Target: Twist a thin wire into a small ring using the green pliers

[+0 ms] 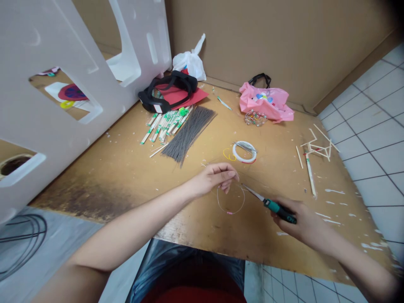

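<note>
My left hand (217,176) pinches the top of a thin wire loop (231,201) that carries a small pink bead at its bottom, just above the wooden board (126,181). My right hand (296,221) is closed round the green and black handles of a pair of needle-nose pliers (268,203). The plier tips point left and meet the wire loop close to my left fingers.
A tape roll (244,152) and yellow rubber bands (229,155) lie just beyond the hands. A bundle of grey wires (189,132) and wrapped chopsticks (164,124) lie at the back left, a pink bag (265,103) behind, a stick frame (318,148) right. White foam panels (63,80) stand left.
</note>
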The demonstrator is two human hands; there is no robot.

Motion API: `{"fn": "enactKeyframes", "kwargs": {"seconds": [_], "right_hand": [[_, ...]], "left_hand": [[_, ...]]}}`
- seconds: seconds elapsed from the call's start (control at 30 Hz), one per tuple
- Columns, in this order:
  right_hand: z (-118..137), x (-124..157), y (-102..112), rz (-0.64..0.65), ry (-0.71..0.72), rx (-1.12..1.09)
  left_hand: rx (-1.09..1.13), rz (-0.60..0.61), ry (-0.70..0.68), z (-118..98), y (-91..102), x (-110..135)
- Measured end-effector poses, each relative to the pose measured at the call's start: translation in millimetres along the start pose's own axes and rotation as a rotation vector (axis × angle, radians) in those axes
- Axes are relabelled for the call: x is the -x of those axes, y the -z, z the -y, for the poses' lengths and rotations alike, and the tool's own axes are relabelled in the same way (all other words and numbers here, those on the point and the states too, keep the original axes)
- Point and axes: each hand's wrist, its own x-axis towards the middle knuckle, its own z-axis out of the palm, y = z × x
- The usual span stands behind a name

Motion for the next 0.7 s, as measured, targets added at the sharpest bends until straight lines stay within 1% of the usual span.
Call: {"fn": "enactKeyframes", "kwargs": {"seconds": [0.1,0.17,0.2,0.3,0.4,0.47,0.57,0.7], "right_hand": [[-2.5,-1.6,1.5,-0.015,-0.014,-0.098],[-5.4,-1.9,1.1,-0.033,-0.031,-0.172],[-6.7,-2.0,0.1,-0.035,-0.036,-0.242],[-7.0,-3.8,-6.5,-0.009,-0.009,-0.607],[0.1,-8.6,-17.2,0.033,0.088,-1.012],[7.5,-12.9,-24.4,0.072,0.139,-1.185],[17.4,-18.9,-31.9,0.125,0.178,-1.3],[21.1,-22.9,-35.0,0.105,0.182,-1.366]], "left_hand": [[0.037,-0.019,0.014,-0.1,0.0,-0.3],[0.019,-0.021,0.014,0.1,0.2,-0.2],[-0.004,-0.021,0.005,0.3,0.2,-0.1],[-0.118,-0.015,-0.042,1.5,-0.7,0.9],[-0.279,-0.011,-0.094,3.5,-3.6,3.3],[-0.388,-0.028,-0.145,4.4,-6.1,5.5],[-0.499,-0.055,-0.222,3.5,-9.1,8.1],[-0.548,-0.011,-0.278,-0.6,-10.3,9.4]]}}
